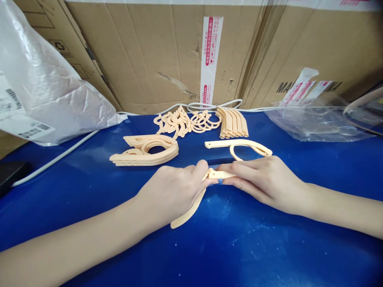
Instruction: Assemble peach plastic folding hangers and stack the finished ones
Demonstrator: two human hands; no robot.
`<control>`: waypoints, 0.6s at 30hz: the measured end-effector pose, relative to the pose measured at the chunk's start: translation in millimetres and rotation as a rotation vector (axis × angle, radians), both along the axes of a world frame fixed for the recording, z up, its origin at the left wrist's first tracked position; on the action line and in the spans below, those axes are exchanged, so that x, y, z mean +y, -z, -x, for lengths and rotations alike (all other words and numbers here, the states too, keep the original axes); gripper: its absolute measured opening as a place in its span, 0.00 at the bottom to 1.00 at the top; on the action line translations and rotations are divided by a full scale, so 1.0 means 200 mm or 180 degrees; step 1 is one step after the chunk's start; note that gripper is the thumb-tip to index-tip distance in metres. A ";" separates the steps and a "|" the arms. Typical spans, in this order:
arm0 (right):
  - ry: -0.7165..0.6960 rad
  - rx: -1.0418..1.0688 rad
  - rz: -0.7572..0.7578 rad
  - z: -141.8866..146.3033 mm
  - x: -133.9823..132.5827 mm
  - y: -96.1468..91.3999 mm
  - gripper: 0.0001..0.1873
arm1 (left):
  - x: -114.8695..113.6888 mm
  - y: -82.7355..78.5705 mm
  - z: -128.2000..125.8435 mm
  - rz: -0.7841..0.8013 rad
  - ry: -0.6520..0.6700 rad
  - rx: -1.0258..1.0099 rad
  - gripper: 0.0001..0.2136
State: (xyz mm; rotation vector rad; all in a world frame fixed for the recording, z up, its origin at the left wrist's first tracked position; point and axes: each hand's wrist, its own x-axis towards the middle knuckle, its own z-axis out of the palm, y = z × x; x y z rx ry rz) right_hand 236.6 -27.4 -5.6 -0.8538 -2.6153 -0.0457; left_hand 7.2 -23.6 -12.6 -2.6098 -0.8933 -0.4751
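Over the blue tabletop [245, 251], both hands meet at a beige plastic folding clothes hanger. My left hand [170, 193] is closed on its curved arm [190, 213], whose free end sticks out below the fingers. Between finger and thumb, my right hand [266, 179] grips a second hanger arm [221, 174]. The two pieces come together at a small joint between my fingertips; whether they are fastened there I cannot tell. Just behind my right hand lies another hanger piece [229, 143] with a loop below it. A stack of folded hangers [149, 159] lies beyond my left hand.
Farther back are a heap of hanger hooks [178, 121], several rings [203, 121] and a row of hanger arms [231, 121]. Cardboard boxes [143, 52] wall off the back. A silvery bag [50, 83], white cable [60, 153], dark object [13, 175] and clear plastic bag [311, 123] lie around.
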 end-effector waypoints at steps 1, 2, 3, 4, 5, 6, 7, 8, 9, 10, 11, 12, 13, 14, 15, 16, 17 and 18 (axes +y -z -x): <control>0.0016 0.0026 0.0076 0.00 0.00 0.00 0.16 | 0.00 0.01 0.00 0.0067 -0.0019 -0.0028 0.20; 0.0028 0.0035 0.0110 0.00 0.00 0.00 0.16 | 0.00 0.01 0.00 0.0124 -0.0026 -0.0055 0.20; 0.0029 0.0033 0.0105 0.00 0.00 0.00 0.16 | 0.00 0.02 0.00 0.0170 -0.0024 -0.0077 0.20; 0.0021 0.0029 0.0073 0.00 0.00 0.01 0.17 | 0.01 0.02 0.00 0.0201 -0.0021 -0.0096 0.20; 0.0013 0.0022 0.0028 0.00 0.00 0.01 0.17 | 0.01 0.02 0.00 0.0227 -0.0008 -0.0113 0.20; 0.0004 0.0014 -0.0023 0.00 0.00 0.01 0.17 | 0.01 0.01 0.00 0.0257 0.0004 -0.0123 0.20; 0.0003 0.0004 -0.0068 0.00 0.00 0.01 0.17 | 0.01 0.01 0.00 0.0282 0.0018 -0.0128 0.19; 0.0007 -0.0005 -0.0100 0.00 0.00 0.01 0.17 | 0.01 0.01 0.00 0.0305 0.0024 -0.0129 0.19; 0.0012 -0.0012 -0.0111 0.00 0.00 0.01 0.17 | 0.01 0.01 0.00 0.0320 0.0023 -0.0128 0.19; 0.0015 -0.0010 -0.0091 0.00 0.00 0.01 0.17 | 0.01 0.01 0.00 0.0325 0.0022 -0.0126 0.18; 0.0016 0.0002 -0.0047 0.00 -0.01 0.01 0.17 | 0.01 0.01 0.00 0.0308 0.0023 -0.0130 0.18; 0.0012 0.0024 0.0008 0.00 -0.01 0.01 0.17 | 0.01 0.01 0.00 0.0274 0.0038 -0.0132 0.18; 0.0003 0.0049 0.0059 0.00 -0.01 0.01 0.16 | 0.01 0.01 0.00 0.0225 0.0066 -0.0132 0.18; -0.0009 0.0074 0.0095 0.00 -0.01 0.00 0.16 | 0.01 0.01 0.00 0.0159 0.0100 -0.0123 0.18; -0.0020 0.0094 0.0114 0.00 -0.01 0.00 0.16 | 0.00 0.00 0.00 0.0079 0.0136 -0.0100 0.18; -0.0031 0.0105 0.0122 0.00 -0.01 0.00 0.16 | 0.00 0.00 0.00 -0.0013 0.0160 -0.0053 0.17; -0.0043 0.0112 0.0118 0.00 -0.01 0.00 0.16 | 0.00 -0.01 0.00 -0.0121 0.0168 0.0014 0.17; -0.0056 0.0115 0.0108 0.00 -0.01 0.00 0.16 | -0.01 -0.02 0.00 -0.0238 0.0167 0.0106 0.17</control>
